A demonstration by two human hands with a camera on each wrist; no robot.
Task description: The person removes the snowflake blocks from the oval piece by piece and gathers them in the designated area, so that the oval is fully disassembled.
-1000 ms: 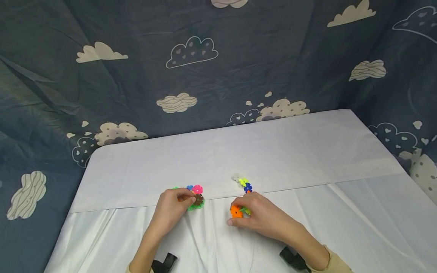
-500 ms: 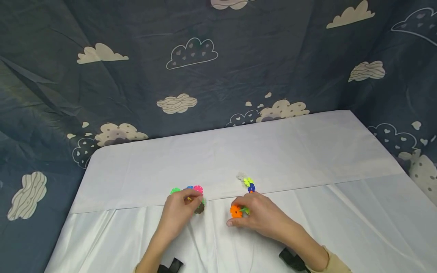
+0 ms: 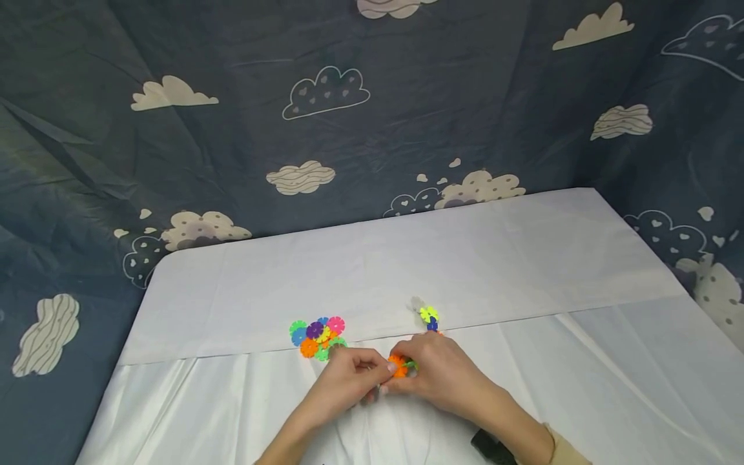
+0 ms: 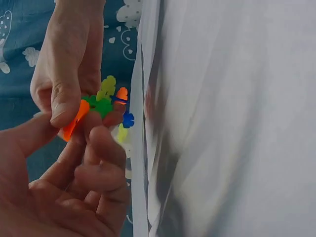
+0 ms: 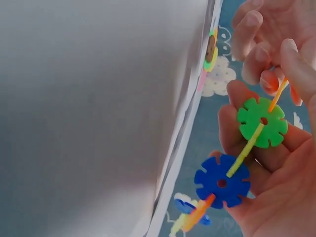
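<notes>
My right hand (image 3: 444, 365) holds a chain of interlocking plastic snowflake discs. Green (image 5: 262, 122) and blue (image 5: 222, 181) discs lie against its palm, joined by a yellow one (image 5: 245, 150) seen edge-on. At the chain's near end is an orange disc (image 3: 399, 366), pinched by the right thumb and fingers. My left hand (image 3: 351, 381) meets it there, thumb and fingertips pinching the orange disc's edge; whether another small piece is between them is hidden. Beyond the right hand the chain runs on through a dark blue disc (image 3: 433, 323), a yellow one (image 3: 429, 314) and a pale clear one (image 3: 416, 304).
A loose pile of snowflake discs lies left of the hands on the white cloth, with purple (image 3: 314, 330), pink (image 3: 336, 325) and orange (image 3: 309, 348) ones. The white-covered table (image 3: 244, 297) ends at a dark cloud-print curtain (image 3: 232, 148) behind.
The left hand has left the disc pile and moved right and nearer, reaching the orange disc at the right hand. The chain's far end has swung slightly right.
</notes>
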